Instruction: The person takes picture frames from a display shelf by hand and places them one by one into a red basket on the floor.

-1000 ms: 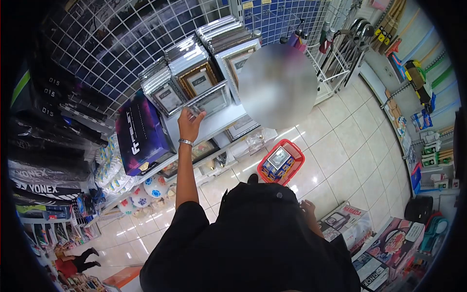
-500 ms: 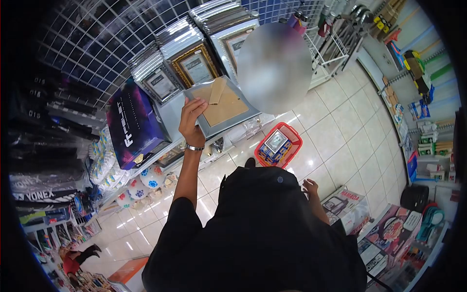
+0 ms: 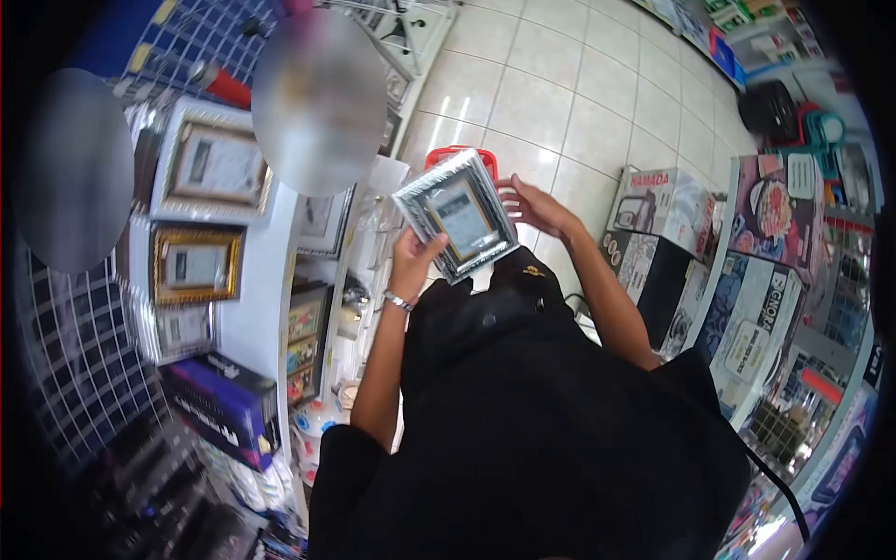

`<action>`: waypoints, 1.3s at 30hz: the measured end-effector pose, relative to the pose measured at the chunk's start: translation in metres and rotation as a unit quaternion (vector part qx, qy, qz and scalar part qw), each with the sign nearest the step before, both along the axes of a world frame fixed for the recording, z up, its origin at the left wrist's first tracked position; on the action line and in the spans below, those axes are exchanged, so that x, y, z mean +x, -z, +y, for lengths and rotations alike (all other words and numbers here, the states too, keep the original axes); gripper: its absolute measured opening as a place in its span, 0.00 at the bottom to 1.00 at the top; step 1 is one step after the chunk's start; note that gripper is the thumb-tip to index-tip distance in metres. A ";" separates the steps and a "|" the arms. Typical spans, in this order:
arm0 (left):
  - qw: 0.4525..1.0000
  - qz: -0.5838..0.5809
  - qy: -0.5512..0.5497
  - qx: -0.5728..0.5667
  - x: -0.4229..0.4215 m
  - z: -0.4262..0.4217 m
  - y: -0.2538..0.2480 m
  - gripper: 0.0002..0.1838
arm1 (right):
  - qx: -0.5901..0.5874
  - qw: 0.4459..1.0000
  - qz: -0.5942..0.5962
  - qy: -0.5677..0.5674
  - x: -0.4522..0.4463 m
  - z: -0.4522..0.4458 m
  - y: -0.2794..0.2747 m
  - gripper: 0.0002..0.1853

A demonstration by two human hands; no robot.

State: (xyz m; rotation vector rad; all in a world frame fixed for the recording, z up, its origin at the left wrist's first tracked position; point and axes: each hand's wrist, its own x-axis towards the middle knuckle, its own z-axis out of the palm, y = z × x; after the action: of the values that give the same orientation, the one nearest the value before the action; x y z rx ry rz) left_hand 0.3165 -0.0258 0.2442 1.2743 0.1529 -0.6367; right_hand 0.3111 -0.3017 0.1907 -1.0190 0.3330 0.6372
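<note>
My left hand [image 3: 416, 259] grips a silver picture frame [image 3: 457, 217] by its lower left side, thumb over the front edge. The frame is tilted, its glazed front facing up, with a printed insert showing inside. At its right edge is my right hand [image 3: 537, 207], fingers apart; whether the fingertips touch the frame I cannot tell. Beyond the frame, a red basket [image 3: 451, 154] on the floor is mostly hidden by it.
On the left shelf stand more frames, including a gold frame [image 3: 198, 265] and a large pale frame [image 3: 213, 166], beside a purple box [image 3: 224, 411]. Boxed appliances [image 3: 658, 207] line the right. Tiled floor [image 3: 560, 84] stretches ahead. Two blurred ovals hide parts of the left side.
The picture frame has left the shelf and been turned from its brown back to its front, held before my body. My right hand has come up beside it. The view has swung right.
</note>
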 end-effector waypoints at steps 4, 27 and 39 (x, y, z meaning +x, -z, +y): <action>0.989 -0.011 0.123 0.077 -0.016 -0.032 0.147 0.16 | -0.142 0.987 0.066 -0.027 -0.041 -0.002 0.053 0.28; 0.869 -0.109 0.143 0.460 0.141 -0.144 0.695 0.18 | -0.189 0.949 0.216 0.132 -0.096 -0.065 0.507 0.14; 0.834 -0.051 0.209 0.508 0.144 -0.171 0.724 0.32 | -0.243 0.915 0.304 0.103 -0.179 -0.104 0.518 0.17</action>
State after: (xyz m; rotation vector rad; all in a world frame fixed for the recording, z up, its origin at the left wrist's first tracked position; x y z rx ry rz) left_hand 0.4606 -0.1971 -0.4799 2.4175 0.1241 -0.9032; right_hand 0.1325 -0.4060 -0.3273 -1.2178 1.1802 0.6836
